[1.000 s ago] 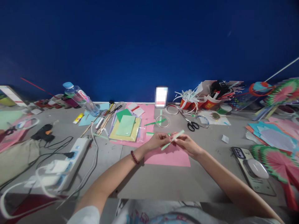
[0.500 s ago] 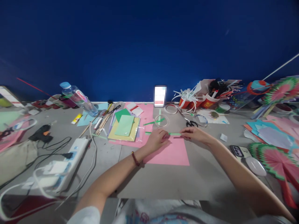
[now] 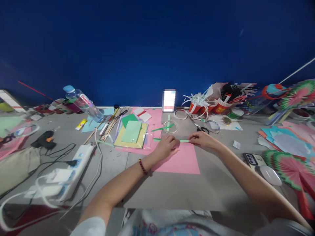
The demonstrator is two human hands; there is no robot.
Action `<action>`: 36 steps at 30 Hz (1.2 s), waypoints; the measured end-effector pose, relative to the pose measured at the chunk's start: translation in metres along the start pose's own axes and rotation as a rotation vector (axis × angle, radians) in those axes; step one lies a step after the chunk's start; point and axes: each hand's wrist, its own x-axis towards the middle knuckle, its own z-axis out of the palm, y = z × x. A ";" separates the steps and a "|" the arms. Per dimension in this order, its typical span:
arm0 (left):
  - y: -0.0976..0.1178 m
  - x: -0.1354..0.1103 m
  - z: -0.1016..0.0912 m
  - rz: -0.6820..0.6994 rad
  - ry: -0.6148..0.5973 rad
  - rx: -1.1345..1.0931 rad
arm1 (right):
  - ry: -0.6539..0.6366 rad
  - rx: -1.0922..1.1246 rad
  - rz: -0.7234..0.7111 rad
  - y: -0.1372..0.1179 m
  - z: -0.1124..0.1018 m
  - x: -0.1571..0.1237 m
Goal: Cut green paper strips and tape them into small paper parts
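Observation:
A thin green paper strip (image 3: pixel 184 141) lies along the far edge of a pink sheet (image 3: pixel 182 160) on the grey table. My left hand (image 3: pixel 167 146) pinches its left end with fingers curled. My right hand (image 3: pixel 201 139) pinches its right end, so the strip is stretched flat between both hands. Just behind my right hand lie black scissors (image 3: pixel 203 128) and tape rings (image 3: pixel 170 127).
A stack of coloured paper (image 3: pixel 131 133) sits left of my hands. A water bottle (image 3: pixel 82 102), glue gun (image 3: pixel 44 138) and power strip (image 3: pixel 73 167) with cables are on the left. Red cups (image 3: pixel 216 106), a phone (image 3: pixel 254 160) and folded paper fans (image 3: pixel 290 167) are on the right.
One second ago both hands held the strip tilted above the pink sheet. My right hand has since slid right and both hands lowered, laying the strip flat at the sheet's far edge.

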 end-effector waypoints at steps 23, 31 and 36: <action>0.007 0.002 -0.006 0.041 -0.138 0.195 | 0.112 -0.137 0.010 0.009 -0.009 -0.009; 0.005 0.001 -0.003 0.062 -0.108 0.201 | 0.142 -0.162 -0.022 0.012 -0.009 -0.011; 0.007 0.002 -0.004 0.077 -0.121 0.252 | 0.151 -0.183 -0.024 0.012 -0.008 -0.011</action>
